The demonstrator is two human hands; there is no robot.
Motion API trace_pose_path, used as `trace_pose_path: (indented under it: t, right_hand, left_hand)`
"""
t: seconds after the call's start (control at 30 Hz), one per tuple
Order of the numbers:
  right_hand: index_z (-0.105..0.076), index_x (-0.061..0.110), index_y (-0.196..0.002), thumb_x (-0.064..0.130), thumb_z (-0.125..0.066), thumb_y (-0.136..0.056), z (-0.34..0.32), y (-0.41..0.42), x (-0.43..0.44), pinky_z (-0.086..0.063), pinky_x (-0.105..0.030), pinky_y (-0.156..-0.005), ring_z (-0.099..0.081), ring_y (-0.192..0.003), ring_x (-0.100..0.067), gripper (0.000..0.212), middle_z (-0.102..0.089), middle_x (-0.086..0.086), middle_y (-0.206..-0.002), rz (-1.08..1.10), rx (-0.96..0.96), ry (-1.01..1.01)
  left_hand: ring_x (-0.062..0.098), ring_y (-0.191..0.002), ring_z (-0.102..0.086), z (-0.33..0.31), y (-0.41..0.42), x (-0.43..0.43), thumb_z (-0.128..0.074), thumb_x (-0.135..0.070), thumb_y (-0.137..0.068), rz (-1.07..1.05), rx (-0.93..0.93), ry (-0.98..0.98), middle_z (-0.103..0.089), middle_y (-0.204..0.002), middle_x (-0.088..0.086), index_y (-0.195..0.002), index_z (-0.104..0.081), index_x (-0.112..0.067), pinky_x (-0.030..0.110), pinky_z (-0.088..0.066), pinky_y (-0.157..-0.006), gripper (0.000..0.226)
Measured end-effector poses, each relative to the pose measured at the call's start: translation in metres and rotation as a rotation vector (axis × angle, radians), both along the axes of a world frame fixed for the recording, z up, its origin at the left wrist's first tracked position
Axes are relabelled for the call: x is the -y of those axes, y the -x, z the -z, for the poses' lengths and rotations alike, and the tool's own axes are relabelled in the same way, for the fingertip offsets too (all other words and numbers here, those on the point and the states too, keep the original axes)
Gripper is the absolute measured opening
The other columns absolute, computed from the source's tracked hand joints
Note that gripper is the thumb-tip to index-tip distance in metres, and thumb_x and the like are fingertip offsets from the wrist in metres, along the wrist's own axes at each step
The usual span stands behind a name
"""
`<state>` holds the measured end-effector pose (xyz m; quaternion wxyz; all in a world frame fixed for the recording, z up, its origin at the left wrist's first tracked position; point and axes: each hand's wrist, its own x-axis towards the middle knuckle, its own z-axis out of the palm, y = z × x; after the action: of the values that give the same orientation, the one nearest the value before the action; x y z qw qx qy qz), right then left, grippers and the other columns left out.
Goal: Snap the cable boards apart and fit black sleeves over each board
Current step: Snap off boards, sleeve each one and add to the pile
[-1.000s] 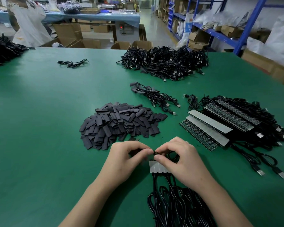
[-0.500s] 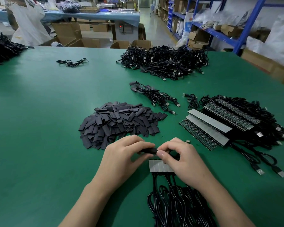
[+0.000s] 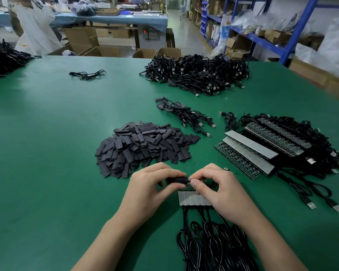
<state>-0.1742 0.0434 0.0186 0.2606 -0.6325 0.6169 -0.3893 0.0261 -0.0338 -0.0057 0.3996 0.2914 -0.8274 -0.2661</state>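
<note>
- The green desk (image 3: 47,153) fills most of the view, with cardboard boxes and blue shelving beyond its far edge.
- A big heap of black cables (image 3: 196,75) lies at the far middle of the desk. Another dark heap (image 3: 2,59) sits at the far left edge.
- On the right, a stack of board panels (image 3: 262,145) rests on its own tangled cables, with USB plugs trailing toward the near right.
- The pile of black sleeves (image 3: 143,145) lies in the middle of the desk, just beyond the hands and slightly to the left.
- A near bundle of looped cables (image 3: 209,243) runs from the near edge up to a short strip of boards (image 3: 192,198). The strip lies flat just under the hands, and the right hand partly covers its right end.
- A small bunch of sleeved cables (image 3: 184,114) lies between the sleeve pile and the far heap.
- A loose cable (image 3: 86,74) lies alone at the far left.
- The left hand (image 3: 151,190) has its thumb and fingers curled round one black sleeve (image 3: 175,180), holding it sideways just above the strip.
- The right hand (image 3: 221,188) pinches a small board (image 3: 188,182) between thumb and fingertips at the sleeve's right mouth. Most of the board is hidden by the fingers.
</note>
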Motion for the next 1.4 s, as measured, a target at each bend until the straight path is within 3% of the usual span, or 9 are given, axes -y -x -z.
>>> trace_pose_path:
  t: [0.33, 0.53, 0.83, 0.93, 1.1, 1.27, 1.4]
  right_hand:
    - [-0.07, 0.044, -0.083, 0.021, -0.072, -0.095, 0.003, -0.001, 0.001, -0.041, -0.01, -0.077, -0.063, -0.089, -0.005, 0.026, -0.065, 0.009, -0.09, 0.004, -0.014, -0.009]
    - [-0.069, 0.046, -0.082, 0.024, -0.072, -0.095, 0.006, -0.002, 0.002, -0.039, -0.01, -0.077, -0.062, -0.092, -0.005, 0.026, -0.064, 0.012, -0.09, 0.017, -0.045, -0.008]
    - [-0.078, 0.034, -0.089, 0.021, -0.074, -0.093, 0.005, 0.001, 0.002, -0.045, -0.014, -0.079, -0.066, -0.09, -0.006, 0.014, -0.067, 0.01, -0.09, 0.012, 0.04, -0.026]
    - [-0.077, 0.035, -0.088, 0.021, -0.074, -0.093, 0.005, 0.0, 0.002, -0.043, -0.012, -0.078, -0.065, -0.088, -0.004, 0.015, -0.066, 0.01, -0.09, 0.013, 0.035, -0.034]
    - [-0.074, 0.04, -0.083, 0.024, -0.074, -0.094, 0.009, -0.001, 0.003, -0.042, -0.01, -0.076, -0.064, -0.088, -0.002, 0.02, -0.065, 0.013, -0.088, 0.02, 0.004, -0.045]
    - [-0.075, 0.047, -0.086, 0.028, -0.075, -0.093, 0.012, 0.001, 0.003, -0.053, -0.031, -0.087, -0.068, -0.09, -0.005, 0.02, -0.066, 0.018, -0.093, 0.041, 0.035, -0.025]
    - [-0.072, 0.045, -0.085, 0.041, -0.071, -0.088, 0.013, 0.002, 0.003, -0.047, -0.031, -0.091, -0.059, -0.101, -0.002, 0.006, -0.064, 0.021, -0.096, 0.089, -0.092, 0.025]
  left_hand:
    - [0.002, -0.083, -0.066, -0.001, 0.0, -0.001, -0.076, -0.036, -0.089, 0.025, 0.034, 0.053, -0.071, -0.095, -0.015, -0.103, -0.081, -0.021, 0.015, -0.049, -0.074, 0.021]
    - [0.002, -0.084, -0.067, 0.001, 0.0, -0.001, -0.074, -0.041, -0.091, 0.021, 0.044, 0.083, -0.071, -0.095, -0.014, -0.104, -0.081, -0.021, 0.024, -0.055, -0.073, 0.025]
    - [0.006, -0.083, -0.069, -0.002, 0.001, -0.003, -0.072, -0.042, -0.092, 0.015, -0.005, 0.024, -0.073, -0.094, -0.015, -0.103, -0.08, -0.024, 0.028, -0.055, -0.07, 0.023]
    - [0.003, -0.084, -0.068, -0.003, 0.001, -0.003, -0.073, -0.041, -0.092, 0.025, 0.024, 0.068, -0.073, -0.095, -0.014, -0.104, -0.081, -0.022, 0.023, -0.055, -0.073, 0.024]
    - [0.004, -0.083, -0.068, -0.003, 0.001, -0.002, -0.075, -0.039, -0.091, 0.031, 0.063, 0.14, -0.072, -0.094, -0.011, -0.105, -0.081, -0.023, 0.029, -0.058, -0.072, 0.022]
    - [0.004, -0.082, -0.067, -0.004, 0.002, -0.004, -0.075, -0.041, -0.09, -0.001, -0.007, 0.05, -0.071, -0.092, -0.016, -0.103, -0.081, -0.024, 0.029, -0.056, -0.07, 0.022]
    - [0.008, -0.084, -0.067, -0.004, 0.003, -0.003, -0.08, -0.037, -0.085, -0.069, -0.024, -0.007, -0.071, -0.092, -0.016, -0.103, -0.081, -0.024, 0.031, -0.054, -0.07, 0.023]
